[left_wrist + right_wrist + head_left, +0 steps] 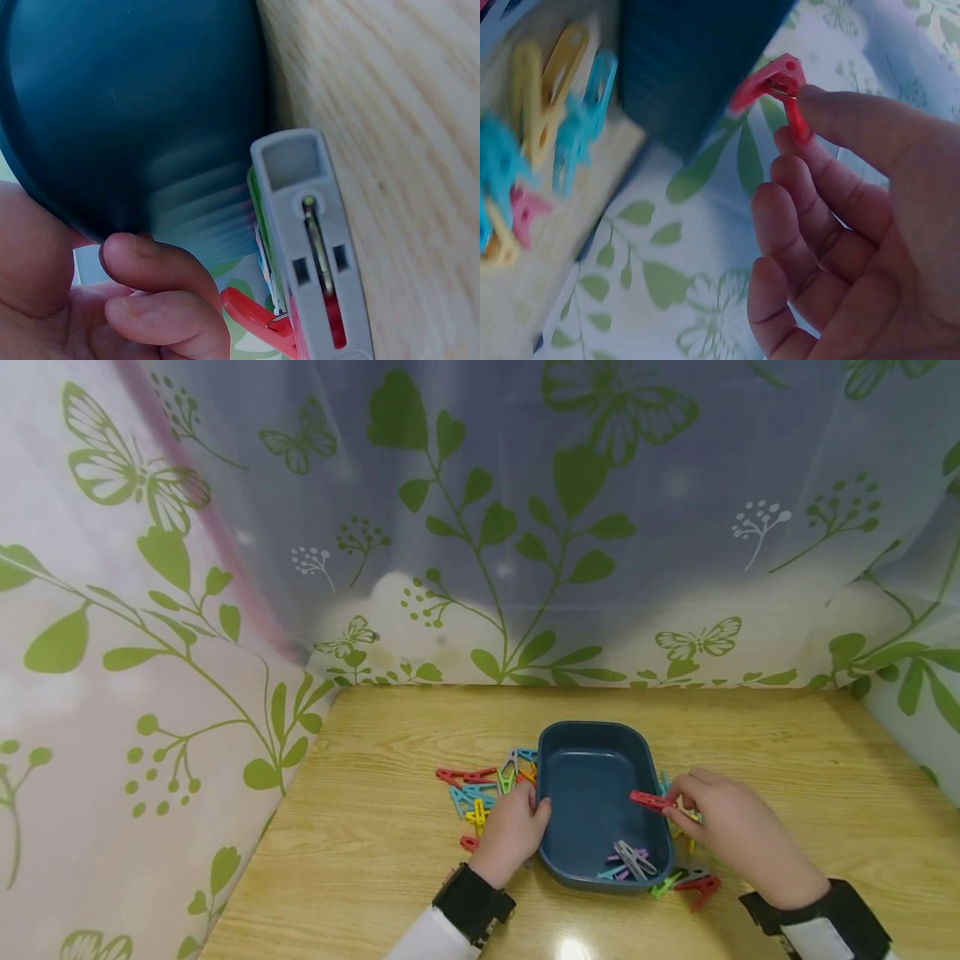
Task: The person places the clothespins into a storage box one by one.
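A dark blue plastic bin (pixel 596 802) stands on the wooden table. My left hand (pixel 513 831) grips its left rim, with thumb over the edge and fingers curled against the outer wall (pixel 135 112). Between thumb and index finger, my right hand (pixel 727 818) pinches a red clothespin (pixel 651 801) over the bin's right rim; the right wrist view shows the same red clothespin (pixel 786 82) beside the bin wall. Inside the bin, grey, purple and blue clothespins (pixel 633 860) lie in the near right corner. A grey clothespin (pixel 311 240) is close to my left fingers.
Several loose clothespins (pixel 472 797) in red, blue, yellow and green lie left of the bin. More lie to its right, among them yellow (pixel 551 90) and blue ones (pixel 585 127), with a red one (pixel 701 887) nearer the front. A patterned curtain (pixel 480 527) hangs behind the table.
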`<act>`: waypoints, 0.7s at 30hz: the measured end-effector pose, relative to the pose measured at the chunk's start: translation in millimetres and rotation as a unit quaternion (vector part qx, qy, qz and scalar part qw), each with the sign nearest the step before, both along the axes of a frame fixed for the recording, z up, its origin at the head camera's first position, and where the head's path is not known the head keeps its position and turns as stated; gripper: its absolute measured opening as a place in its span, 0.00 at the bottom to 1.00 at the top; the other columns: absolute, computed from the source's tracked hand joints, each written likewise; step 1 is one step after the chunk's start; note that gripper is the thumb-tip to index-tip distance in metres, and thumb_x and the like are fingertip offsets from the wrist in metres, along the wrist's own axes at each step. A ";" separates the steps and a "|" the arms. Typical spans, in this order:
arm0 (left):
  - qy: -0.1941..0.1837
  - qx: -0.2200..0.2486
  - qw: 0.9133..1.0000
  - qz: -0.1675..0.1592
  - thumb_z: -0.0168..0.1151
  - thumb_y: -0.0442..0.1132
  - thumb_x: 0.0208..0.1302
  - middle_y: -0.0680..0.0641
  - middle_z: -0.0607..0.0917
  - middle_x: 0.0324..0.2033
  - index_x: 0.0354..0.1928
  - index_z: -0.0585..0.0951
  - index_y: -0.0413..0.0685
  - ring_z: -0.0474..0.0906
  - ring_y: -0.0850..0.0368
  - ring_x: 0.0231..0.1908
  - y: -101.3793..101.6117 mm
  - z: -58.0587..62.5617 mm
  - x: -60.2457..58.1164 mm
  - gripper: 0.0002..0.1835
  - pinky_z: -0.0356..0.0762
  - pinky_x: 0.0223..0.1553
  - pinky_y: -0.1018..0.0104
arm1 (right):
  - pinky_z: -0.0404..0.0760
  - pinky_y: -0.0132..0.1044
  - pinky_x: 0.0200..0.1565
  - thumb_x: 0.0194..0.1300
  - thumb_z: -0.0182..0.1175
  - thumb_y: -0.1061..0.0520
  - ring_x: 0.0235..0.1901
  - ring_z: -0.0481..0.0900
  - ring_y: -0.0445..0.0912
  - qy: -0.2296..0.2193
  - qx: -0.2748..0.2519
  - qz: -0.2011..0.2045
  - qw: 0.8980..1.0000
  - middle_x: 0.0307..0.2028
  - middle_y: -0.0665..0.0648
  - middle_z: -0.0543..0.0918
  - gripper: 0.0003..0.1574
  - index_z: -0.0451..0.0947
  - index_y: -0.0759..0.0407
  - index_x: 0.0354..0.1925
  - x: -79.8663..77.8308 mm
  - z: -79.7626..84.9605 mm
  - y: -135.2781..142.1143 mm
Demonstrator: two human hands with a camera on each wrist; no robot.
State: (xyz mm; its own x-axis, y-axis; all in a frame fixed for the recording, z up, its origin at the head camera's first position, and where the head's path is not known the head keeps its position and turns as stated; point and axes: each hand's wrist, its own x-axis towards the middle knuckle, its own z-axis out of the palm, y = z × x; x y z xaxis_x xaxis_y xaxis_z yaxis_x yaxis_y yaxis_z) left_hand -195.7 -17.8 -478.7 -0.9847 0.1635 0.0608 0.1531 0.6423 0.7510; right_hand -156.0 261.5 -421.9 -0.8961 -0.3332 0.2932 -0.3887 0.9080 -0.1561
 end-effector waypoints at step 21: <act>-0.003 0.002 1.000 0.008 0.62 0.41 0.74 0.54 0.64 0.17 0.26 0.68 0.49 0.65 0.60 0.16 1.4 -1.4 0.0 0.17 0.59 0.19 0.69 | 0.71 0.32 0.29 0.55 0.79 0.51 0.25 0.71 0.36 -0.014 0.029 0.058 0.998 0.27 0.42 0.75 0.14 0.80 0.45 0.28 -4.0 -21.8 -36.6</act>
State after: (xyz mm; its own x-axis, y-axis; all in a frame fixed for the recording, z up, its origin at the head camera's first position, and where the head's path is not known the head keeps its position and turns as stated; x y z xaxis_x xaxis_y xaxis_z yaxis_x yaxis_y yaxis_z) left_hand -195.7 -16.4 -480.1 -0.9875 0.1479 0.0553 0.1383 0.6414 0.7547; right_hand -160.1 224.9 -443.7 -0.8579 -0.4514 0.2454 -0.4885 0.8646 -0.1175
